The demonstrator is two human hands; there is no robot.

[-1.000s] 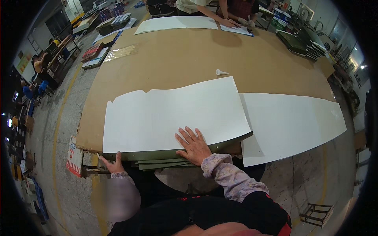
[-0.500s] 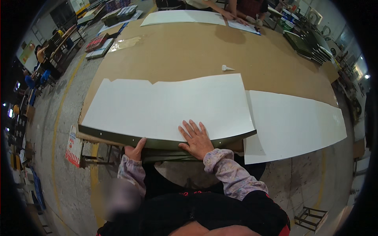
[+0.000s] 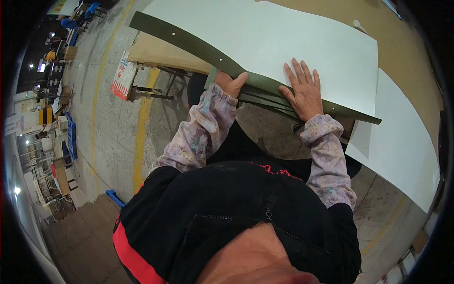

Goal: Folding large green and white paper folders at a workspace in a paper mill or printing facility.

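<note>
A large white sheet (image 3: 302,40) lies over the table's near edge, with an olive-green strip (image 3: 196,46) bearing small pale holes along its near side. My left hand (image 3: 230,84) is closed on this strip, thumb on top; the other fingers are mostly hidden. The strip bends at that thumb. Flat on the sheet rests my right hand (image 3: 304,92), fingers spread and its heel over the strip. Several green layers (image 3: 269,98) show below the strip between my hands.
To the right, another white sheet (image 3: 406,137) overhangs the brown tabletop (image 3: 409,59). A small white nozzle-like piece (image 3: 358,25) lies beyond the first sheet. Left of the table, a red-and-white carton (image 3: 124,78) stands beside a metal frame (image 3: 158,92).
The head view has swung, so the table sits higher and further right. My left thumb has come onto the strip, which now bends there. My right hand stays spread on the sheet.
</note>
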